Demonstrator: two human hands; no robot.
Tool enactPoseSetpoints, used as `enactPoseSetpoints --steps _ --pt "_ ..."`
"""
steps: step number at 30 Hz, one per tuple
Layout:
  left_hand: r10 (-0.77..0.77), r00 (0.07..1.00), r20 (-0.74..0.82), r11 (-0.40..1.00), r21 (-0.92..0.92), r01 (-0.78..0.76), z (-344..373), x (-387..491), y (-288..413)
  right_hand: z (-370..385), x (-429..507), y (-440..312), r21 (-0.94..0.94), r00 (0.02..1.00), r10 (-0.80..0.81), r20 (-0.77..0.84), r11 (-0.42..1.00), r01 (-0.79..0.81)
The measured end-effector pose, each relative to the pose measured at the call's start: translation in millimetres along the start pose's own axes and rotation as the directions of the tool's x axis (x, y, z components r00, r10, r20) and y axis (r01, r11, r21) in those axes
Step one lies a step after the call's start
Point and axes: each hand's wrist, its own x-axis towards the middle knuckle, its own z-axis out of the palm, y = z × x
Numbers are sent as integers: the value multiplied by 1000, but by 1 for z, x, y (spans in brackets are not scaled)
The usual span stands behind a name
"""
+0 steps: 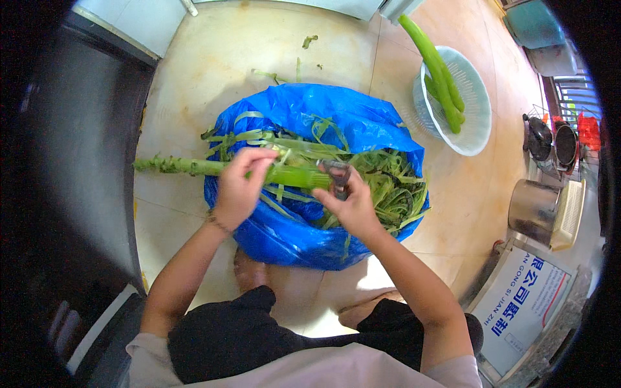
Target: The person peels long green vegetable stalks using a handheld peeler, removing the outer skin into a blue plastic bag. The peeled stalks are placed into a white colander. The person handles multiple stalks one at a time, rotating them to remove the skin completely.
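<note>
A long green vegetable stem, likely celtuce (206, 167), lies level above a blue plastic bag (310, 104). Its left end is knobbly and unpeeled, while the part between my hands is bright, smooth green. My left hand (244, 186) grips the stem near its middle. In my right hand (351, 201) is a dark peeler (338, 174), its head against the stem's right end; motion blurs both. Inside the open bag, a heap of green peelings (395, 189) fills the right side, and more strips hang over the rim.
Beyond the bag to the right, a pale plastic colander (478, 104) holds peeled stems (436, 68). Stray peelings (309, 41) lie on the tiled floor (233, 43). A dark cabinet (92, 145) borders the left. A steel pot (531, 208) and a printed box (519, 310) stand at right.
</note>
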Motion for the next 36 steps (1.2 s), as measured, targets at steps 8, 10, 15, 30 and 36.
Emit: enactPoseSetpoints --steps 8,10,15,30,36 --pt "335 939 77 795 512 -326 36 10 -31 -55 12 23 21 934 239 -266 970 -243" --pt "306 948 85 774 558 -299 41 1 -32 -54 4 35 -126 977 63 -205 988 -90" --pt "311 949 41 729 631 -267 46 -13 -35 -52 -10 40 -567 963 -254 85 782 257" --pt "346 938 -2 705 660 -258 50 -17 -43 -52 1 18 -703 978 -17 207 693 161" --pt "335 942 29 731 623 -279 48 -24 -47 -24 1 7 -538 961 -57 269 819 199"
